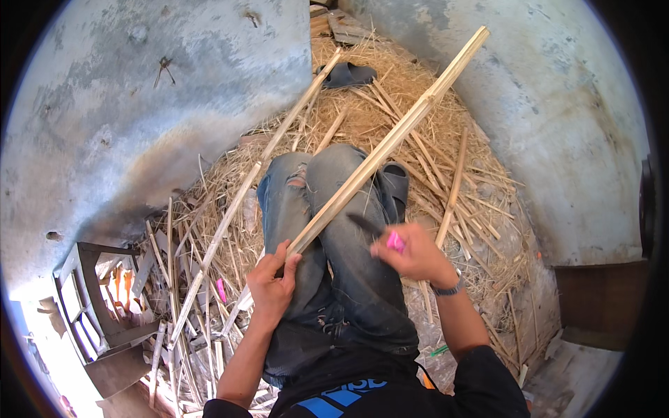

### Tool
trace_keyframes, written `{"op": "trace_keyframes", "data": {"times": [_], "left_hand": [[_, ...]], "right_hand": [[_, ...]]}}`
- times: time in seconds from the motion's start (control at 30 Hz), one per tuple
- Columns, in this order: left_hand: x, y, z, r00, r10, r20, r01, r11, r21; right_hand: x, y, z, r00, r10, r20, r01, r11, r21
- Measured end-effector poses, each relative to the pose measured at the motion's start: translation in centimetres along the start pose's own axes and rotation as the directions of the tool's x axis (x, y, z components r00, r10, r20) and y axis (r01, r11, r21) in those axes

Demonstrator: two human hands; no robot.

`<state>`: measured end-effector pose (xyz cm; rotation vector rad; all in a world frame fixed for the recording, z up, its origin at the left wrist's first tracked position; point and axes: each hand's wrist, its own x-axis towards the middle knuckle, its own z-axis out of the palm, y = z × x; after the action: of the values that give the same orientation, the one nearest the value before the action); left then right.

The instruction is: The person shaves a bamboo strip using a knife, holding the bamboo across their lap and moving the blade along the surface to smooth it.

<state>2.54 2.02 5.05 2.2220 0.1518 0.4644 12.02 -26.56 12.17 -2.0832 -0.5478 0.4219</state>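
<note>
A long pale split bamboo strip slants across my knees, its far end rising toward the upper right. My left hand is closed around the near end, with the thumb along its side. In my right hand is a knife with a dark blade and a pink handle, held over my right thigh. The blade is a little to the right of the strip and apart from it. My legs in worn jeans lie under the strip.
Another long bamboo strip slants along my left side. Shavings and several loose strips cover the floor ahead and right. Dark sandals lie beyond my knees. A wooden frame stands at left; stained walls rise on both sides.
</note>
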Motion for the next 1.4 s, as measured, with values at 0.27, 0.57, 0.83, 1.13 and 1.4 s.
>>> {"op": "trace_keyframes", "data": {"times": [0.27, 0.57, 0.83, 1.13, 1.4], "left_hand": [[0.1, -0.7, -0.5, 0.973, -0.186, 0.135, 0.204, 0.969, -0.136], [-0.1, 0.6, -0.9, 0.955, -0.259, 0.147, 0.281, 0.946, -0.159], [0.6, 1.5, -1.0, 0.928, -0.317, 0.195, 0.337, 0.938, -0.083], [0.3, -0.4, -1.0, 0.887, -0.384, 0.255, 0.435, 0.881, -0.184], [0.4, 1.7, -1.0, 0.952, -0.268, 0.151, 0.279, 0.958, -0.061]], "right_hand": [[-12.4, 12.0, -12.2, 0.434, 0.418, -0.798, -0.298, 0.903, 0.310], [-4.1, 6.6, -7.3, 0.569, 0.255, -0.782, -0.160, 0.967, 0.199], [7.0, -3.6, 1.5, 0.925, -0.143, -0.352, 0.094, 0.984, -0.153], [-1.9, 2.5, -6.3, 0.785, 0.246, -0.568, 0.021, 0.906, 0.422], [-1.5, 3.0, -10.3, 0.438, 0.162, -0.884, -0.298, 0.954, 0.027]]}}
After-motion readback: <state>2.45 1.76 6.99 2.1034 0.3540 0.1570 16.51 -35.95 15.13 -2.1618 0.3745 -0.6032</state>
